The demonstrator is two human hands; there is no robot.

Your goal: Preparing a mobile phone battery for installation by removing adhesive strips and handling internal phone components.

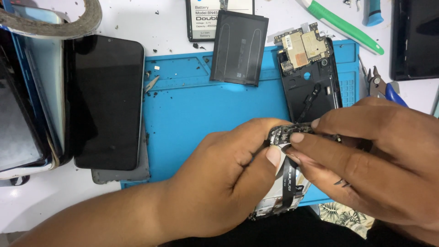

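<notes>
Pinching a small dark circuit board (287, 133) from both sides, the left hand (224, 178) and the right hand (366, 160) have their fingers closed on it above the near edge of the blue mat (183, 114) on the counter (45, 201), just in front of the open phone frame (311, 87). A black flex ribbon (289, 180) hangs from the board, and a hard pull or twist could, I judge, crease or tear it.
</notes>
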